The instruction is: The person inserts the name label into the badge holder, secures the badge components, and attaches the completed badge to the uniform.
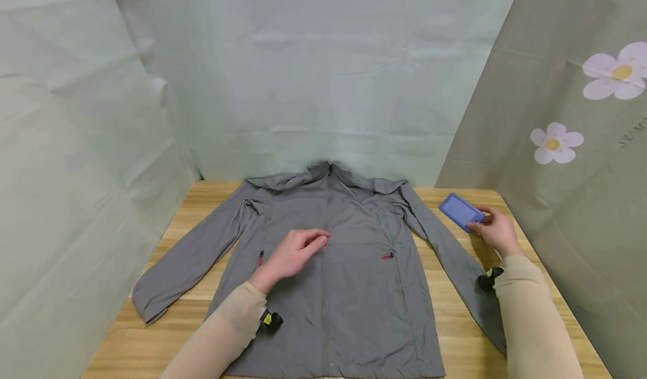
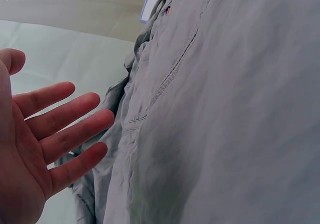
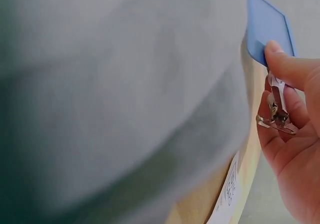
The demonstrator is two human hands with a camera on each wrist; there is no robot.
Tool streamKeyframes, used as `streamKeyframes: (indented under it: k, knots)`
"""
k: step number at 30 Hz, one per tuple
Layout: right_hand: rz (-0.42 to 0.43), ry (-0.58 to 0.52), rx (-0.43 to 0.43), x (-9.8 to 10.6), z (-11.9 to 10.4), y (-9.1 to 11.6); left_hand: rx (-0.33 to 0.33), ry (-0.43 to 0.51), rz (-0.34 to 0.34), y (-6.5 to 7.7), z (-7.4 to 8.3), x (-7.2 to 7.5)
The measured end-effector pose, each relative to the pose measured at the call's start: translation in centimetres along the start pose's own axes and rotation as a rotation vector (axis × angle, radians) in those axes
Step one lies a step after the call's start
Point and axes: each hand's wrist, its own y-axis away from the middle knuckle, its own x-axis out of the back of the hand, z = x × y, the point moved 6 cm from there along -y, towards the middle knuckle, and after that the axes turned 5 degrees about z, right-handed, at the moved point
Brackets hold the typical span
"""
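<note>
A grey zip jacket [image 1: 354,289] lies spread front side up, its sleeves angled out to both sides. My left hand [image 1: 298,250] is over the middle of the jacket, and in the left wrist view its fingers [image 2: 70,124] are spread and hold nothing. Beyond the jacket's right sleeve, my right hand [image 1: 497,233] pinches a blue badge holder [image 1: 461,210] by one end. The right wrist view shows the thumb on the edge of the badge holder [image 3: 270,27], with a metal clip [image 3: 277,107] hanging against the curled fingers.
The wooden table [image 1: 172,323] borders pale cloth walls at the left, back and right. A white card with printed text [image 3: 227,194] lies on the wood under the right hand. Small red zip pulls [image 1: 387,256] mark the jacket's pockets.
</note>
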Motion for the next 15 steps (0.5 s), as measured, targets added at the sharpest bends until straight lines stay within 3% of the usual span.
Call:
streamKeyframes:
  k: [9,15]
  knots:
    - [0.023,-0.151,-0.092,-0.36,-0.07,0.2,-0.004,0.033,0.015,0.11,0.06,0.14]
    - [0.055,-0.225,-0.098,-0.62,-0.61,0.49,-0.001,0.039,0.021,0.05,-0.17,0.05]
